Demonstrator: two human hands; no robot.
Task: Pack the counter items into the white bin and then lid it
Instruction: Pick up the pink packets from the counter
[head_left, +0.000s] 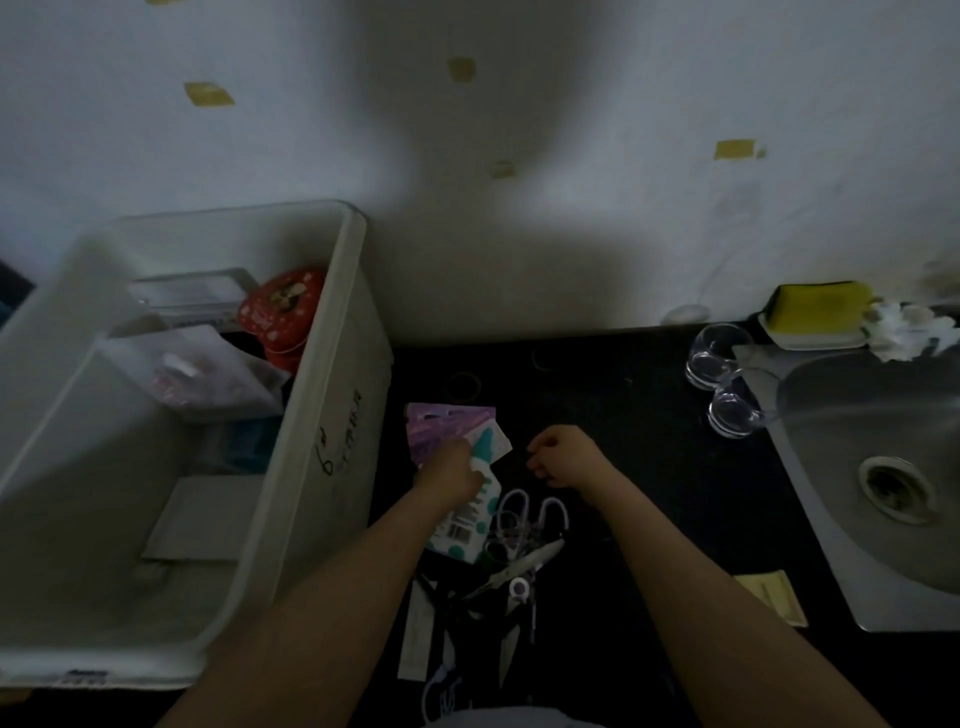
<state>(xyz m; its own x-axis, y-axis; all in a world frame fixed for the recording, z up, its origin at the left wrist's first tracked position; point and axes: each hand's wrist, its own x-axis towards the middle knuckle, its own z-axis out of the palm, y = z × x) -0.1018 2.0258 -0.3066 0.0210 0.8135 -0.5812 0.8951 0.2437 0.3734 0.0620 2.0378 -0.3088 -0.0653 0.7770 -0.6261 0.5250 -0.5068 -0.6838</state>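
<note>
The white bin (332, 395) is sitting open at your left on the dark tabletop (649, 467), already holding a red tin (283, 312) and some packets. Just right of it, your left hand (452, 470) is gripping the purple and white packets (447, 423). Your right hand (563, 454) is hovering nearby with fingers curled, holding nothing visible. Purple-handled scissors (524, 530) are lying just below both hands.

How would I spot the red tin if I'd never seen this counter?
Start at the big white bin on the left of the dark counter. Look into its far right corner: the red tin stands there against the wall, the only bright red thing among pale packets.
</note>
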